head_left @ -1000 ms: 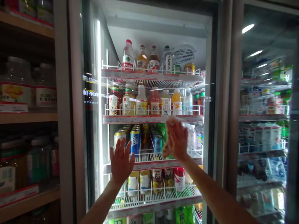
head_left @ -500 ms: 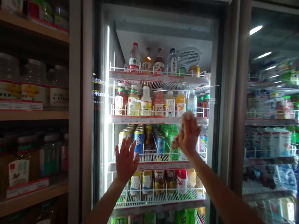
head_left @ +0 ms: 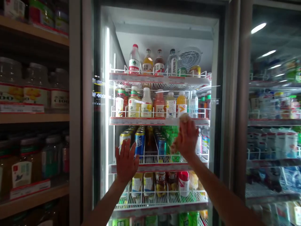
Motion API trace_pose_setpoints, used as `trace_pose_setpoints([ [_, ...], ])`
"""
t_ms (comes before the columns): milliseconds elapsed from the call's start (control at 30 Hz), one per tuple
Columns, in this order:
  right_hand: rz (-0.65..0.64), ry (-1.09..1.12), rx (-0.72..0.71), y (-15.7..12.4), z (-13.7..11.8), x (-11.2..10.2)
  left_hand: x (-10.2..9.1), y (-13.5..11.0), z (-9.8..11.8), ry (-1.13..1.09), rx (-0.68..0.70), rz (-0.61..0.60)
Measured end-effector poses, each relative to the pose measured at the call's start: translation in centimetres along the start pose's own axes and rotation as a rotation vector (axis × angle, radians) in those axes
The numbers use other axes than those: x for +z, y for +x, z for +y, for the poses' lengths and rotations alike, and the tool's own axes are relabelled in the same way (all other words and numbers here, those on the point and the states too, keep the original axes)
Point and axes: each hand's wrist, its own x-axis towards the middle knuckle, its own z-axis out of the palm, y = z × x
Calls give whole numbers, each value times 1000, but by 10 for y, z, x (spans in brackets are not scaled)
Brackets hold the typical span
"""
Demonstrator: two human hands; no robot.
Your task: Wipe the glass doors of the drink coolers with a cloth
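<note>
Palm forward, my left hand [head_left: 127, 161] rests flat against the glass door [head_left: 98, 103] of a lit drinks cooler, its fingers spread and nothing in it. On the same glass, farther right and higher, my right hand [head_left: 188, 138] presses a pale cloth [head_left: 184, 117]. A bit of the cloth shows above the fingertips and by the thumb; the palm hides the rest. Both hands are slightly blurred. Behind the glass by my left hand are blue cans [head_left: 139, 142], and beside my right hand green bottles [head_left: 173, 135].
Wire shelves [head_left: 160, 121] inside the cooler carry several rows of bottles and cans. To the left, a wooden shelf [head_left: 35, 117] holds bottled drinks. A second glass-fronted cooler [head_left: 272, 122] stands to the right, with ceiling lights reflected in it.
My right hand has slid a little to the left across the glass with the cloth. My left hand stays in nearly the same place.
</note>
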Motion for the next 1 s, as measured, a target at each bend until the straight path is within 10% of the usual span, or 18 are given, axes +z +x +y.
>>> trace_pose_setpoints([
  [167,-119,70,-318,-17,-34,2,-6,20,-10,4,-35,16],
  [400,99,-40,129,19,17,4,4,49,-31,63,-143,77],
  [633,-139,75,-377,-3,-50,4,4,45,-32,23,-151,58],
  [833,66,-62,157,24,38,0,4,45,-31,48,-144,61],
  [1000,29,-8,21,15,-9,7,4,45,-32,37,-150,45],
])
